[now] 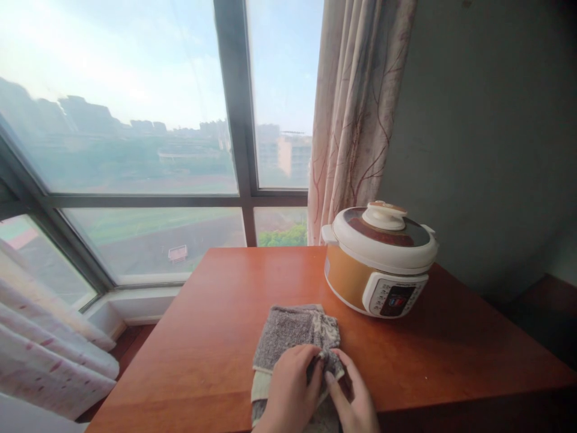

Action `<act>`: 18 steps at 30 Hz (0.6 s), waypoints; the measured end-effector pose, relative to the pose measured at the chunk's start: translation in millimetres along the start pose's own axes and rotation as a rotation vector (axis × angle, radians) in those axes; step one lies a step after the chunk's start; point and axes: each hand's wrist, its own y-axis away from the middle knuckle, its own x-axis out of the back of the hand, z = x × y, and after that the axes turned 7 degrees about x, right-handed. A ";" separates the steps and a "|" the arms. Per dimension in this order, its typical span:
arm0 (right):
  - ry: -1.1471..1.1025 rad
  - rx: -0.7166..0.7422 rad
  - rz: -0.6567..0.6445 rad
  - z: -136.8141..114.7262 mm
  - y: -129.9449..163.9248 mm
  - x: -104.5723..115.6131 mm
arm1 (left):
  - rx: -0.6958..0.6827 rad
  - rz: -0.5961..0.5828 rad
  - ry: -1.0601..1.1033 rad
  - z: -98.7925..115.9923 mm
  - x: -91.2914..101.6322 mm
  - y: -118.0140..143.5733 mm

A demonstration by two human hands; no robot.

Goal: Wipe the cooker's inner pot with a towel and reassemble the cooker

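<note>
A grey terry towel (288,331) with a pale border lies partly folded at the front of the wooden table. My left hand (295,382) is closed on a bunched part of it, thumb and fingers pinching the cloth. Close beside it, my right hand (354,394) grips the same bunched part from the right. The towel's lower end is partly hidden behind my hands and wrists.
An electric pressure cooker (378,261), white and gold with its lid on, stands on the table (216,337) at the back right. Behind are a window (243,120) and a curtain (360,102). Another curtain (45,343) hangs at lower left.
</note>
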 end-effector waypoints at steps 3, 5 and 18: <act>0.069 0.059 -0.064 -3.3 -13.3 7.6 | 0.036 0.076 0.110 -1.3 14.4 -12.2; 0.101 0.113 -0.093 -14.4 -26.7 13.3 | 0.079 0.137 0.246 -7.4 38.2 -25.4; 0.315 0.750 -0.007 -183.1 -170.3 -0.7 | 0.097 0.509 0.478 -18.9 237.9 -120.9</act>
